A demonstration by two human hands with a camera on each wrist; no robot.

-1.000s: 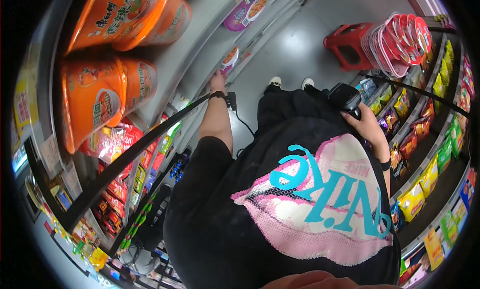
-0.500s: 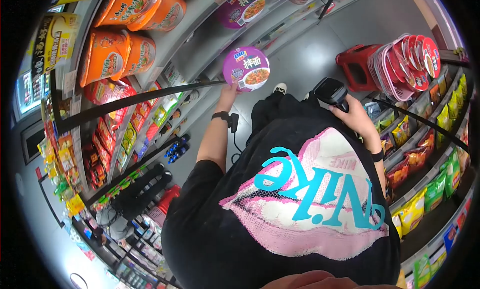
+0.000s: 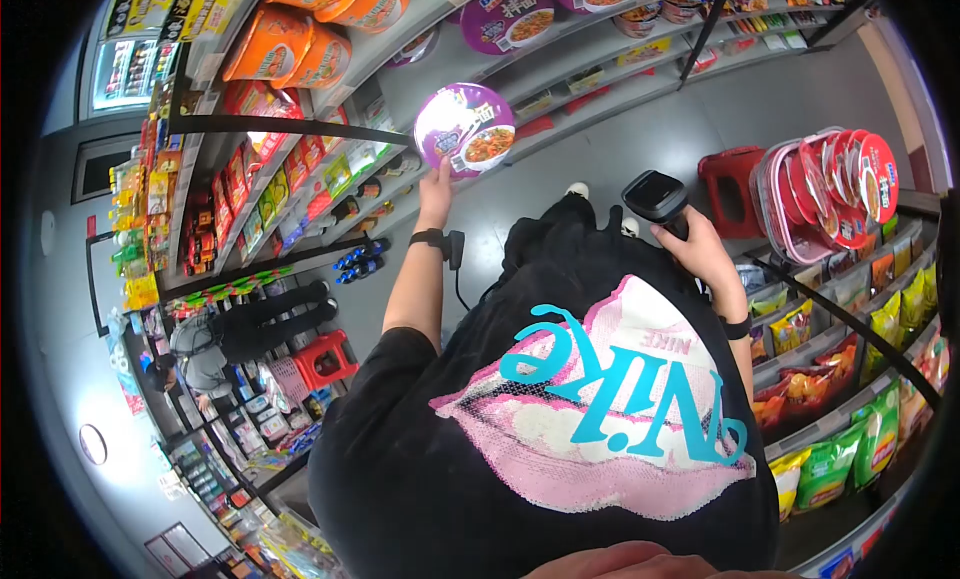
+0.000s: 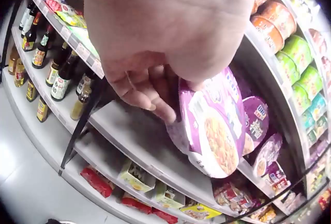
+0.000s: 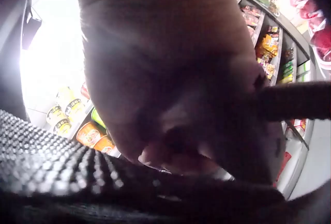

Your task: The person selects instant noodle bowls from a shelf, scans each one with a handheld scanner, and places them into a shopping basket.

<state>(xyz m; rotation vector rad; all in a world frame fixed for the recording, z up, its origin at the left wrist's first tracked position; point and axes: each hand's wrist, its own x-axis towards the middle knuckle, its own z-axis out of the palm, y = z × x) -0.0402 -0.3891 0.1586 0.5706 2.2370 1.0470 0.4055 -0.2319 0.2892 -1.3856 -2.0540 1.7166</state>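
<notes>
My left hand [image 3: 436, 195] grips a purple instant noodle bowl [image 3: 437, 131] by its near edge, thumb on the lid, which faces up with a noodle picture and a bright glare. In the left wrist view the bowl [image 4: 214, 131] is tilted on its side, in front of the grey shelf. My right hand [image 3: 702, 251] holds a black handheld barcode scanner [image 3: 655, 195] by its handle, in front of my body at the right. The right wrist view is dark and mostly filled by the hand [image 5: 170, 79].
Shelves on the left carry orange noodle tubs [image 3: 262, 45] and more purple bowls [image 3: 507, 17]. Red stools with a pink basket [image 3: 797, 249] of red-lidded bowls stand ahead right. Chip bags [image 3: 830, 466] line the right rack. A person in grey [image 3: 200, 354] is farther off left.
My left hand has brought the purple noodle bowl up from the low shelf, out in front of me. The view has turned, showing more of the aisle. My right hand keeps hold of the scanner.
</notes>
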